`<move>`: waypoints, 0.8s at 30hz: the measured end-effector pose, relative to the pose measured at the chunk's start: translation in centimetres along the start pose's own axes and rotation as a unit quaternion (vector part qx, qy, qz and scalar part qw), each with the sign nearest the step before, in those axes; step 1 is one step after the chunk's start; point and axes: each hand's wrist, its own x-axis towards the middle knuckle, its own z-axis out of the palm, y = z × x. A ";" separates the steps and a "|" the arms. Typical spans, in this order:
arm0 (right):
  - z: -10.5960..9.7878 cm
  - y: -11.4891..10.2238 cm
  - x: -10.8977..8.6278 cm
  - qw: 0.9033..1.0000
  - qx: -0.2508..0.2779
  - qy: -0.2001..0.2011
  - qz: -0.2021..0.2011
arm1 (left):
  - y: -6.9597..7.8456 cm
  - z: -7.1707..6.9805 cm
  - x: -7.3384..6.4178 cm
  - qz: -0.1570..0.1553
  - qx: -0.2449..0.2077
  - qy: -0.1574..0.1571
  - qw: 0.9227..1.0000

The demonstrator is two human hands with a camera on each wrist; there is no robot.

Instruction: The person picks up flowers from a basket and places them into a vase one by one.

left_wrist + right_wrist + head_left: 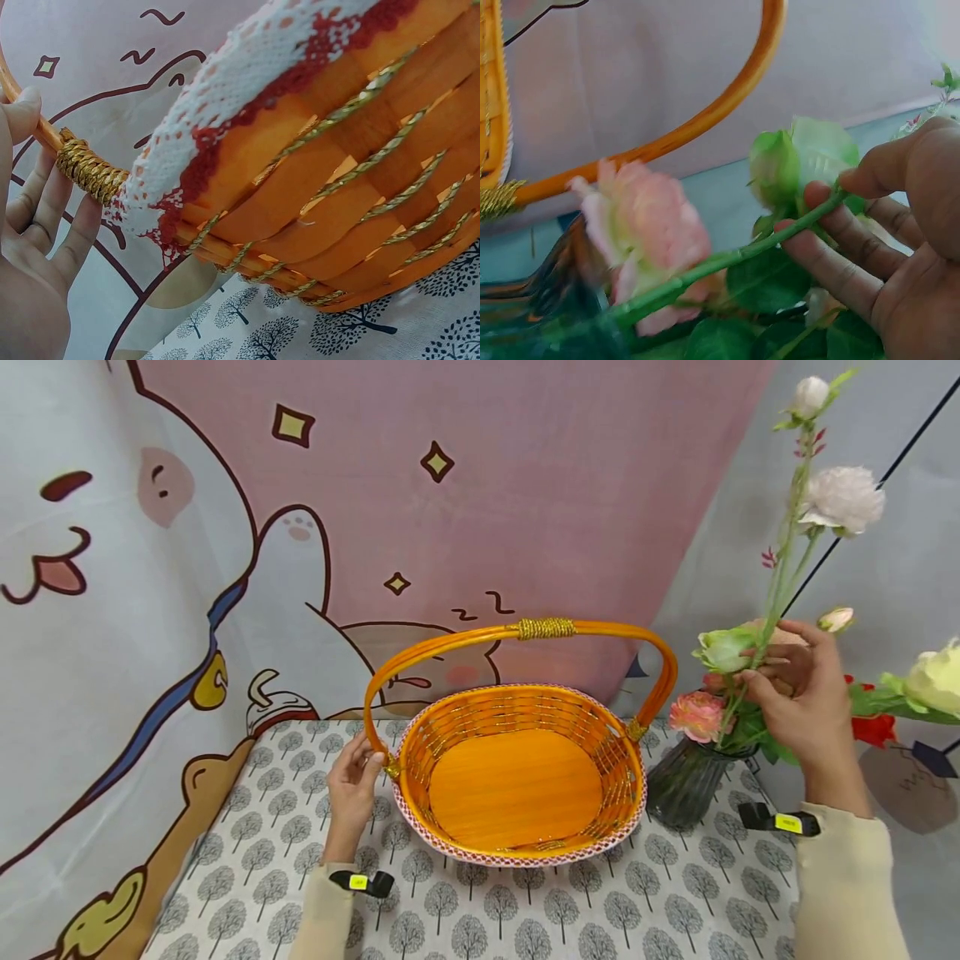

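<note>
An orange woven basket [517, 789] with a lace-trimmed rim stands on the table, its arched handle [663, 672] upright. At the left foot of that handle, my left hand [352, 781] holds it between thumb and fingers, just above the gold cord wrapping [90, 169]. To the right, my right hand [810, 702] pinches a green flower stem [727, 259] between thumb and fingers. White blooms [843, 500] and a white bud [812, 397] rise high above this hand. Below, the stem runs down into a dark ribbed glass vase [684, 785], beside a pink flower [701, 717] and a pale green bud [726, 650].
Close to the basket's right end stands the vase, with red flowers [873, 729] and a cream flower [937, 681] spreading to the far right. A tree-print cloth [262, 860] covers the table. Behind hangs a cartoon-printed backdrop [525, 502].
</note>
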 end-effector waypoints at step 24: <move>1.4 1.5 -5.0 0.991 -0.083 0.094 0.051 | 0.1 -0.1 0.0 -0.002 0.017 -0.005 1.000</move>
